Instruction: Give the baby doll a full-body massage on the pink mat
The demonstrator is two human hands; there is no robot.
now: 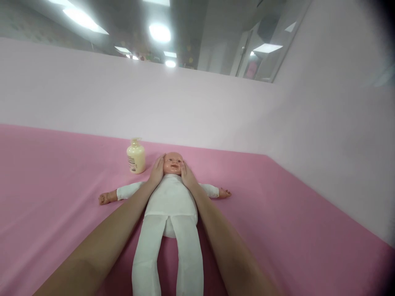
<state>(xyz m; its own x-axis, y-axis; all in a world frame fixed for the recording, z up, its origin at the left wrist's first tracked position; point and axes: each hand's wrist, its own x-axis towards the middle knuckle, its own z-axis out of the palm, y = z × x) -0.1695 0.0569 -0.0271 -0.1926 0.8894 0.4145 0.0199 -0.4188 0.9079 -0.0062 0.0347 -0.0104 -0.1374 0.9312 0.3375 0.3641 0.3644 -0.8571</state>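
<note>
A baby doll (171, 197) with a white cloth body lies on its back on the pink surface, arms spread out and legs toward me. My left hand (156, 170) rests flat along the side of the doll's head (173, 163) at the left. Against the opposite cheek lies my right hand (187, 173), its fingers stretched out. Both palms touch the head from the sides, and the far fingertips are partly hidden. Left of the head, apart from my hand, stands a pale yellow pump bottle (135, 157).
The pink surface (262, 213) meets a white wall (123, 98) behind the doll and another wall (339, 135) at the right. Higher up, a mirror or glass panel (191, 37) reflects ceiling lights. Slight wrinkles run across the cover at the left.
</note>
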